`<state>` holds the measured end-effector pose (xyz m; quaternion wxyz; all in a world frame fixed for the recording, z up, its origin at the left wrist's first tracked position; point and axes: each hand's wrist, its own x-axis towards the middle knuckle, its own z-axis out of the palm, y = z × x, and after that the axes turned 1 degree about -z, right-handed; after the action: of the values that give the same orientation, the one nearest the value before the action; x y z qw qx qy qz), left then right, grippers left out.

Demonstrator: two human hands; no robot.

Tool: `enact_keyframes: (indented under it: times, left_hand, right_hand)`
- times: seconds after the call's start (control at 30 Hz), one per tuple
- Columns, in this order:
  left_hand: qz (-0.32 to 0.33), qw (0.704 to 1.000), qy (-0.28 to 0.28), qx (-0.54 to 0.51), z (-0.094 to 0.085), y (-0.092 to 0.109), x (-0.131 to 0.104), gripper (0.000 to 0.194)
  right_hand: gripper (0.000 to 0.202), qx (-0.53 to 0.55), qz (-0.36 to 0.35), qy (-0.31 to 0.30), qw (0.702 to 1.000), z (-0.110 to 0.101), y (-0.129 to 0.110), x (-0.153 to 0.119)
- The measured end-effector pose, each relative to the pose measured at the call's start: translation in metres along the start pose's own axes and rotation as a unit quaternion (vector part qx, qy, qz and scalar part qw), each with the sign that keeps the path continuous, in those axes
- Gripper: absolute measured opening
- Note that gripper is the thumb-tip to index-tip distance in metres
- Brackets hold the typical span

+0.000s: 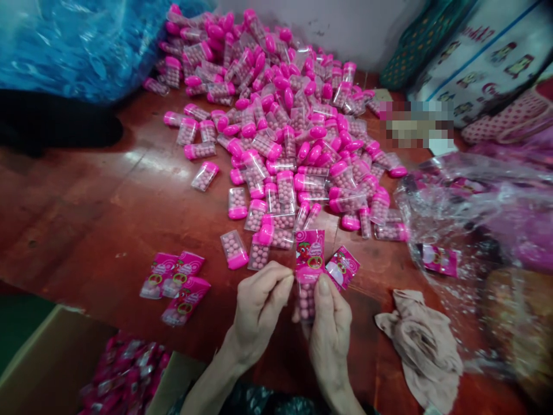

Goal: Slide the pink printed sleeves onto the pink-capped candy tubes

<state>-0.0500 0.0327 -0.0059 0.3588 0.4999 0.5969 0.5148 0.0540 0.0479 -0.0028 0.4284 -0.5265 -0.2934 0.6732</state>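
In front of me, a small clear candy box (306, 300) full of pale pink balls stands upright. A pink printed sleeve (310, 251) with a strawberry picture covers its upper part and sticks out above my fingers. My right hand (330, 328) is closed round the box, thumb on its front. My left hand (261, 308) pinches at the left edge, where sleeve and box meet. Just behind my right hand lies a loose sleeve (343, 267). On the left rest several sleeved candy boxes (185, 301).
A big heap of pink-capped candy boxes (276, 124) covers the back. Lower left is a cardboard box (47, 357) with pink packs (129, 369). To the right lie a beige cloth (421, 346) and clear plastic wrap (453, 213). A blue bag (82, 46) stands far left.
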Motion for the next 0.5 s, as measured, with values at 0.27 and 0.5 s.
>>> enact_keyframes:
  times: [0.27,0.5]
  left_hand:
    - [-0.074,0.996,-0.042,0.024,-0.008,0.009,0.011,0.011]
    - [-0.138,0.982,-0.119,0.058,-0.020,0.014,0.025,0.019]
  right_hand:
    - [0.031,-0.124,-0.029,0.002,0.992,-0.008,0.010,0.004]
    - [0.030,-0.227,-0.112,0.015,0.967,-0.014,0.019,0.006]
